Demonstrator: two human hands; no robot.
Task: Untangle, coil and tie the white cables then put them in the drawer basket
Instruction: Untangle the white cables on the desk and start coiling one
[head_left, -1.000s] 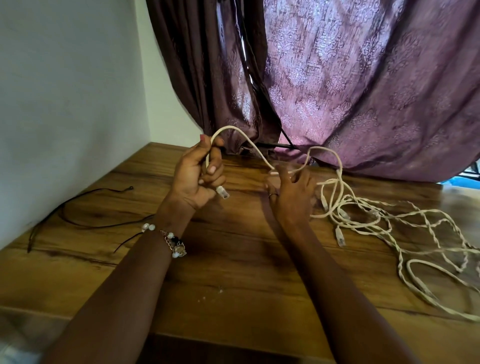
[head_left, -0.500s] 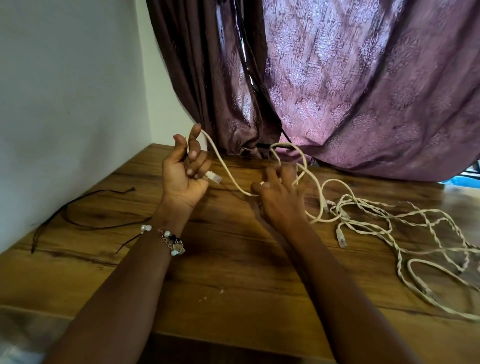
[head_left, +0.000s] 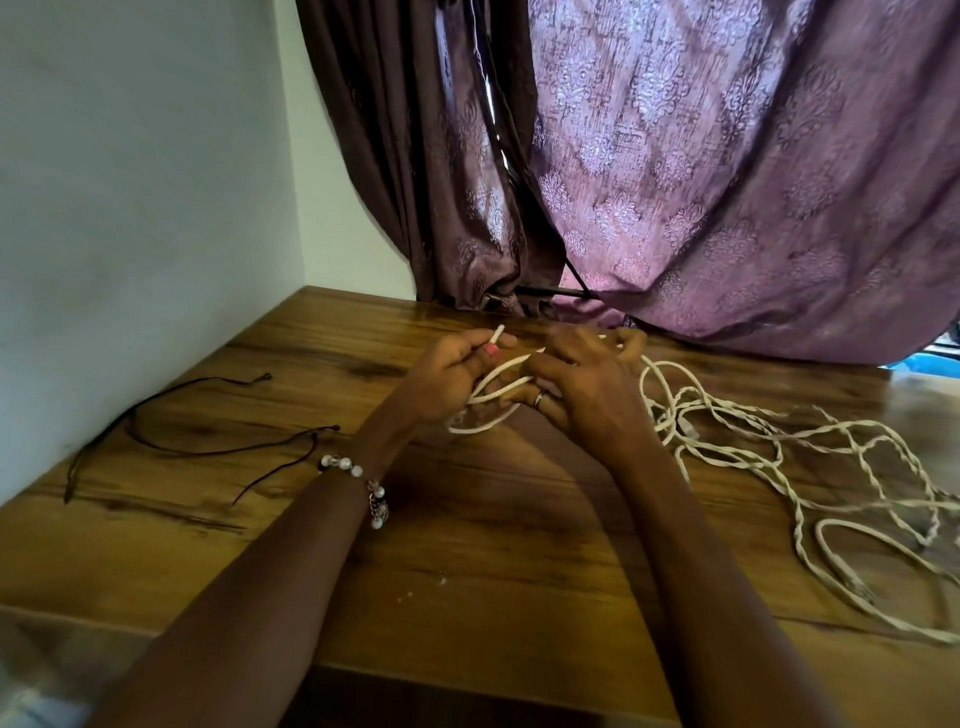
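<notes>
A tangle of white cables (head_left: 810, 467) spreads over the right half of the wooden table (head_left: 467, 561), some strands twisted together. My left hand (head_left: 447, 376) pinches one white cable end between thumb and fingers, with loops of that cable hanging under the palm. My right hand (head_left: 582, 382) is close beside it, fingers curled round the same loops (head_left: 493, 387) where the cable runs off to the tangle. Both hands are low over the table's middle back. No drawer basket is in view.
Thin dark cords (head_left: 171, 426) lie on the table at the left near the white wall (head_left: 130, 208). A purple patterned curtain (head_left: 701, 182) hangs along the table's back edge. The near table edge (head_left: 467, 670) runs across the bottom.
Both hands dropped lower toward the table and came together. The long arc of cable between them has become short loops gathered at the left hand.
</notes>
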